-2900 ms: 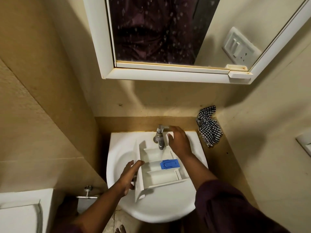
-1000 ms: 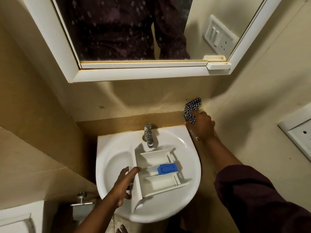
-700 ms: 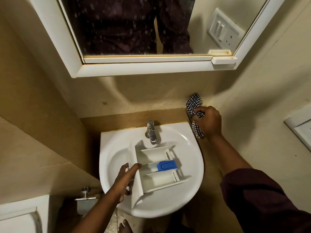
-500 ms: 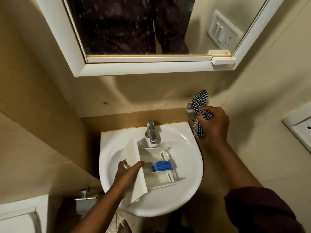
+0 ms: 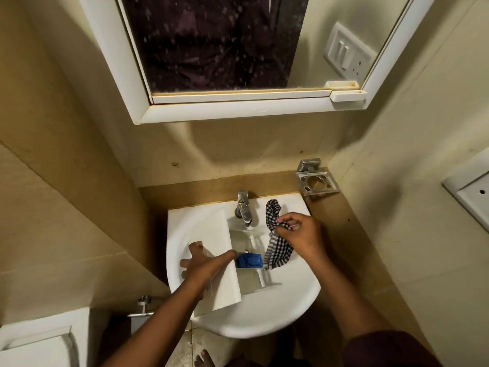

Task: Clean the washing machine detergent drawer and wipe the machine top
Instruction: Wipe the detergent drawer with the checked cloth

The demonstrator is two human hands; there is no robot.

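Detergent drawer point(image 5: 225, 258) tilted in the sink point(image 5: 285, 308), lower centre of frame, gripped by left hand point(image 5: 203, 266) at its front panel. Checked cloth point(image 5: 277, 250) pinched in right hand point(image 5: 304, 234). Probably wet, so liable to slip and knock the tap point(image 5: 244, 210).
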